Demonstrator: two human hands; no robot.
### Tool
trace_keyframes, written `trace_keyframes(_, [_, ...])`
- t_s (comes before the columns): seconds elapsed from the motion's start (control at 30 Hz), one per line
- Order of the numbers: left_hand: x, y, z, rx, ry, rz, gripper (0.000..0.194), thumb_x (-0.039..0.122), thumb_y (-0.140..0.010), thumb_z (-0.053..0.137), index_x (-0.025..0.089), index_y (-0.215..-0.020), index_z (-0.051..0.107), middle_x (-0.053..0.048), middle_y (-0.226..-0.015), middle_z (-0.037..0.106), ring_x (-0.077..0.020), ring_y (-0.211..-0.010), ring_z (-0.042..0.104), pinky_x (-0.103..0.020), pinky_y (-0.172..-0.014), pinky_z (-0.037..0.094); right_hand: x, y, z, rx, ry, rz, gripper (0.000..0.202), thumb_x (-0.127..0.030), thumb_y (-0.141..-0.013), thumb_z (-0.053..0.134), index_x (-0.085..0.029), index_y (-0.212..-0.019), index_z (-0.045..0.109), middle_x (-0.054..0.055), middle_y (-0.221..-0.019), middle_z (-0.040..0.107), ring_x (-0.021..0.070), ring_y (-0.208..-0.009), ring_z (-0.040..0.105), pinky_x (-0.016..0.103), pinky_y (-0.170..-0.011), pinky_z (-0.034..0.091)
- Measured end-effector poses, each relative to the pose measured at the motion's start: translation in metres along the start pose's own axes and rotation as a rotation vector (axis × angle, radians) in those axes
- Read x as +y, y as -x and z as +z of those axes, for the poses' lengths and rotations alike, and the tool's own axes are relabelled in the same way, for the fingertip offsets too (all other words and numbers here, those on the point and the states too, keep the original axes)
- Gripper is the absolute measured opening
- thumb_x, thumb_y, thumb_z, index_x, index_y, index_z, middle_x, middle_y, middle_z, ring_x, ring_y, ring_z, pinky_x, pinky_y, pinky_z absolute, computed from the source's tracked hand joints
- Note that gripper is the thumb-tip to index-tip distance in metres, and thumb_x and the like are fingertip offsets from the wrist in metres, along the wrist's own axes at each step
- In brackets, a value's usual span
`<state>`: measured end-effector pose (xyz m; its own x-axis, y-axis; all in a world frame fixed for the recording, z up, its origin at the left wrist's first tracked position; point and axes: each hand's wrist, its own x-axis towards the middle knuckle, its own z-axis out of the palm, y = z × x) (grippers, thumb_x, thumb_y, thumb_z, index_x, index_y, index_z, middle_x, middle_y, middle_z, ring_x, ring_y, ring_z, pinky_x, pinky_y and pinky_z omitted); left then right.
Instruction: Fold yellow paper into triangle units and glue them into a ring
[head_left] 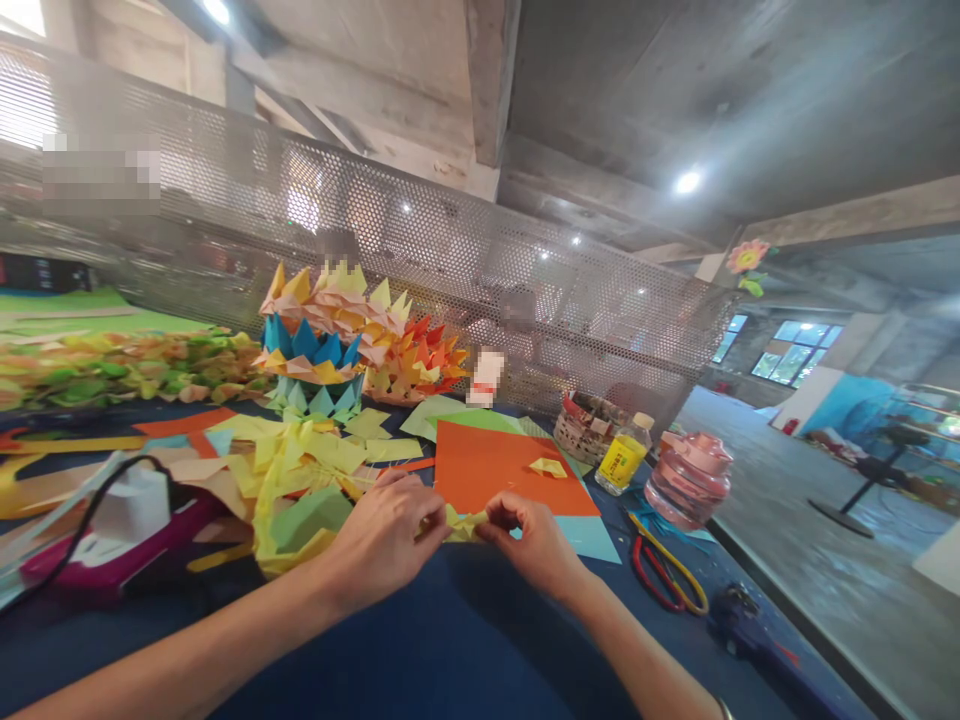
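A small folded piece of yellow paper (465,524) is pinched between both hands above the blue table. My left hand (397,530) is closed on its left end, and the fingertips of my right hand (523,530) close on its right end. Just behind them lies an orange sheet (487,465), with another small folded yellow piece (548,467) on it. A light blue sheet (589,538) sticks out from beneath the orange one. Crumpled yellow paper (274,520) is close to the left of my left hand.
Folded paper crowns (319,350) stand at the back left. A purple power strip (127,550) with a black cable lies left. Towards the right are a woven basket (589,425), a yellow-labelled bottle (624,457), a pink bottle (690,480), scissors (660,572) and a dark tool (772,640).
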<state>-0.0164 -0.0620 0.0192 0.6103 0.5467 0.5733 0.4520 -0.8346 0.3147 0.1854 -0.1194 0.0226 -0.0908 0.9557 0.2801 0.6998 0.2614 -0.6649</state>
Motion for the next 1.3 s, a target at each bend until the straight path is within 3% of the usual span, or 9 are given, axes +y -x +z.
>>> trace_keyframes(0.2, [0.0, 0.0, 0.0, -0.02, -0.012, 0.032, 0.019, 0.015, -0.079, 0.051, 0.017, -0.06, 0.056, 0.001, -0.059, 0.058, -0.0153, -0.064, 0.053, -0.031, -0.074, 0.035, -0.005, 0.001, -0.001, 0.012, 0.024, 0.029, 0.006, -0.022, -0.075, 0.064, -0.017, -0.077, 0.061, -0.003, -0.066, 0.06, 0.0116, -0.064, 0.054, 0.022, -0.063, 0.041])
trace_keyframes(0.37, [-0.002, 0.001, 0.002, -0.007, 0.007, 0.061, 0.018, 0.015, -0.079, 0.052, 0.017, -0.062, 0.056, 0.0, -0.061, 0.06, -0.0155, -0.065, 0.053, -0.031, -0.073, 0.034, -0.011, 0.002, -0.004, 0.002, 0.024, 0.071, 0.042, -0.018, -0.073, 0.065, -0.021, -0.114, 0.062, 0.0, -0.077, 0.07, 0.0164, -0.074, 0.064, 0.027, -0.077, 0.045])
trace_keyframes(0.53, [0.0, 0.001, 0.001, -0.017, -0.004, 0.067, 0.018, 0.015, -0.079, 0.052, 0.017, -0.062, 0.055, 0.001, -0.06, 0.059, -0.0148, -0.064, 0.052, -0.031, -0.073, 0.034, -0.009, 0.001, -0.003, -0.029, 0.114, -0.032, 0.009, -0.02, -0.076, 0.065, -0.02, -0.078, 0.073, 0.002, -0.075, 0.07, 0.0171, -0.075, 0.061, 0.026, -0.07, 0.044])
trace_keyframes(0.6, [0.0, 0.001, 0.001, -0.012, -0.005, 0.077, 0.018, 0.014, -0.079, 0.052, 0.017, -0.062, 0.055, 0.001, -0.06, 0.059, -0.0145, -0.064, 0.052, -0.03, -0.073, 0.034, -0.007, 0.001, -0.002, -0.032, 0.132, -0.051, 0.011, -0.023, -0.078, 0.064, -0.019, -0.071, 0.072, 0.002, -0.069, 0.068, 0.0158, -0.071, 0.059, 0.024, -0.066, 0.042])
trace_keyframes(0.8, [0.0, 0.002, 0.002, -0.004, -0.014, 0.096, 0.02, 0.014, -0.081, 0.05, 0.017, -0.062, 0.056, 0.001, -0.06, 0.059, -0.0143, -0.064, 0.051, -0.032, -0.075, 0.034, -0.005, 0.002, -0.001, -0.043, 0.172, -0.091, 0.018, -0.029, -0.079, 0.066, -0.017, -0.065, 0.068, 0.0, -0.065, 0.063, 0.0122, -0.065, 0.055, 0.022, -0.062, 0.039])
trace_keyframes(0.93, [0.001, 0.002, 0.002, -0.017, -0.007, 0.081, 0.019, 0.017, -0.083, 0.049, 0.018, -0.066, 0.057, 0.001, -0.064, 0.06, -0.0151, -0.067, 0.054, -0.032, -0.076, 0.035, -0.007, 0.003, 0.001, -0.034, 0.252, -0.126, 0.018, -0.022, -0.078, 0.064, -0.017, -0.062, 0.06, -0.001, -0.063, 0.059, 0.0115, -0.064, 0.051, 0.022, -0.06, 0.037])
trace_keyframes(1.03, [0.0, 0.003, 0.002, -0.018, -0.006, 0.041, 0.01, 0.019, -0.082, 0.054, 0.02, -0.089, 0.061, 0.0, -0.074, 0.064, -0.0177, -0.075, 0.058, -0.035, -0.081, 0.037, -0.01, 0.005, 0.003, 0.001, 0.3, -0.127, 0.017, -0.017, -0.077, 0.064, -0.016, -0.062, 0.057, 0.0, -0.064, 0.058, 0.0127, -0.064, 0.051, 0.023, -0.06, 0.036])
trace_keyframes(1.17, [0.0, 0.004, 0.001, -0.065, -0.041, 0.01, 0.038, 0.02, -0.08, 0.06, 0.021, -0.118, 0.056, -0.003, -0.081, 0.067, -0.0216, -0.083, 0.059, -0.041, -0.087, 0.036, -0.012, 0.008, 0.008, 0.007, 0.332, -0.155, 0.005, -0.016, -0.078, 0.063, -0.016, -0.073, 0.062, 0.003, -0.072, 0.061, 0.0147, -0.069, 0.054, 0.025, -0.063, 0.038])
trace_keyframes(1.3, [0.003, 0.004, 0.0, -0.166, -0.015, -0.006, 0.014, 0.028, -0.079, 0.065, 0.022, -0.092, 0.068, -0.005, -0.08, 0.068, -0.0235, -0.085, 0.06, -0.04, -0.084, 0.037, -0.013, 0.009, 0.013, -0.024, 0.375, -0.269, 0.008, -0.018, -0.084, 0.057, -0.017, -0.076, 0.061, 0.003, -0.072, 0.06, 0.0158, -0.073, 0.053, 0.026, -0.066, 0.038])
